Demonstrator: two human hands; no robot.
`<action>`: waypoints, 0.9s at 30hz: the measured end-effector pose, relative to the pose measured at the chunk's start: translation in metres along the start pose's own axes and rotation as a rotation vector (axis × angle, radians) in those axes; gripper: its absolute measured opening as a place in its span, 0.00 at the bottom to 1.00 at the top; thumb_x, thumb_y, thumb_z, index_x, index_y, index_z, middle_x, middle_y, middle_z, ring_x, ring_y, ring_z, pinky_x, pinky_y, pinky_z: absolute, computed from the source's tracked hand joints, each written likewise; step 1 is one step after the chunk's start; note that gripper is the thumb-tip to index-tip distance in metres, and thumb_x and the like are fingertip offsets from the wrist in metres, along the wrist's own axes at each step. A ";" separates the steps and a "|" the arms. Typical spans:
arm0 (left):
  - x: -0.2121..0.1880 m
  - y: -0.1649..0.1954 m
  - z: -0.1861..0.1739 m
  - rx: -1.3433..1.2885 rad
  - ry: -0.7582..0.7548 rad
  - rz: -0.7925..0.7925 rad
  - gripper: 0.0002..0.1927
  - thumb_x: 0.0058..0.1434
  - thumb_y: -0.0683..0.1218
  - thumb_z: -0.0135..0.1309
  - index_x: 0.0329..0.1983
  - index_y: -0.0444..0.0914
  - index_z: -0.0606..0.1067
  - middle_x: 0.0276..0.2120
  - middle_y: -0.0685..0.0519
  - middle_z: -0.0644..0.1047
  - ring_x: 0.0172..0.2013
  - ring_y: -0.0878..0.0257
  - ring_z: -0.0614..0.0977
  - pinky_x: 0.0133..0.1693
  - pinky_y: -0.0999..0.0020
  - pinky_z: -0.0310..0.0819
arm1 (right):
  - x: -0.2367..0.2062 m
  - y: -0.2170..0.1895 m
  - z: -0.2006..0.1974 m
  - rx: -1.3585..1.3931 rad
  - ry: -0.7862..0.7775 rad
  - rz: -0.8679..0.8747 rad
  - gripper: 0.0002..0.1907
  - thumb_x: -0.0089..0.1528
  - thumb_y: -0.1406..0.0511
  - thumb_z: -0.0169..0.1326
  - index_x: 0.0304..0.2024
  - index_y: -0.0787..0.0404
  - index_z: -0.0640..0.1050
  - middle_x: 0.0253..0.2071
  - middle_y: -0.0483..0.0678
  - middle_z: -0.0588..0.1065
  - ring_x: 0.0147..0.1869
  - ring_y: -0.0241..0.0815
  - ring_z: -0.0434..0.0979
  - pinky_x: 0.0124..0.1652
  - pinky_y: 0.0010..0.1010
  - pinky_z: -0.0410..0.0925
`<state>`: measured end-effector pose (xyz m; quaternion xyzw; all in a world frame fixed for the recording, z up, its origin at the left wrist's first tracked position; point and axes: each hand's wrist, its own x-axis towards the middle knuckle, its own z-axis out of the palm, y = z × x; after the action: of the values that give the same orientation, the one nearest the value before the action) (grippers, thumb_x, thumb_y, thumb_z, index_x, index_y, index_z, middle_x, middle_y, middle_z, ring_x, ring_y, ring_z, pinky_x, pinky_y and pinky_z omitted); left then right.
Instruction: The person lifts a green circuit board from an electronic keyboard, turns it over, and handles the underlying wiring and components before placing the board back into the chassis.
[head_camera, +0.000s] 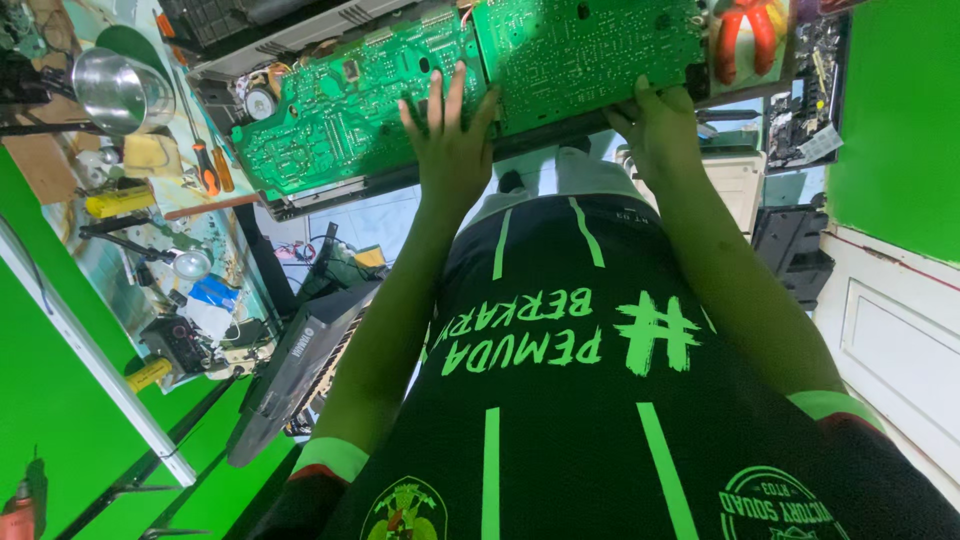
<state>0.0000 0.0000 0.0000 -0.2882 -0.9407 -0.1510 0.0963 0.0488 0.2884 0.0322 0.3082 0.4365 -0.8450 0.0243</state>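
A large green circuit board (460, 85) inside an opened metal chassis (300, 40) is seen at the top of the head view, resting on the edge of a workbench (215, 215). Its long axis runs across the picture from lower left to upper right, slightly tilted, with the solder side turned up towards the camera. The near edge of the board and chassis faces the person's body.

The left hand (452, 140) is laid flat on the board near its middle, fingers spread and extended, not closed around anything. The right hand (660, 130) is curled around the near edge of the chassis, gripping it from below, with the fingers partly hidden under the rim.

At the upper right, red-handled pliers (745, 35) lie just beside the board. To the left on the bench, an orange-handled screwdriver (205, 160), a shiny metal bowl (120, 90), a yellow sponge (152, 153) and a yellow tool (120, 203) are set near the chassis corner. A black device (290, 375) leans below the bench. The lower half of the view is filled by the person's dark shirt (560, 400) with green stripes, which hides the floor beneath the board.
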 end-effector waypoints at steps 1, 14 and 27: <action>0.005 -0.001 -0.002 0.000 0.023 0.021 0.31 0.69 0.48 0.55 0.75 0.54 0.64 0.77 0.46 0.49 0.77 0.44 0.48 0.69 0.23 0.33 | 0.002 -0.001 0.001 -0.007 0.041 0.027 0.14 0.74 0.65 0.48 0.58 0.68 0.67 0.59 0.60 0.74 0.67 0.57 0.78 0.68 0.50 0.67; 0.034 0.026 -0.041 -0.151 -0.279 0.028 0.44 0.60 0.67 0.60 0.75 0.49 0.61 0.75 0.41 0.49 0.75 0.43 0.48 0.65 0.20 0.31 | -0.012 -0.018 -0.006 -0.248 0.092 0.315 0.17 0.69 0.61 0.52 0.52 0.70 0.74 0.47 0.60 0.79 0.52 0.54 0.82 0.54 0.45 0.76; 0.027 0.041 -0.016 -0.037 -0.346 -0.055 0.43 0.67 0.67 0.59 0.81 0.54 0.57 0.79 0.44 0.47 0.78 0.44 0.46 0.70 0.24 0.37 | -0.008 -0.026 -0.040 -1.587 0.038 -0.449 0.45 0.69 0.50 0.65 0.81 0.46 0.56 0.75 0.67 0.54 0.77 0.73 0.53 0.69 0.65 0.54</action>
<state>0.0031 0.0407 0.0313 -0.2855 -0.9479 -0.1188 -0.0766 0.0674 0.3324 0.0383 0.1193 0.9551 -0.2649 0.0580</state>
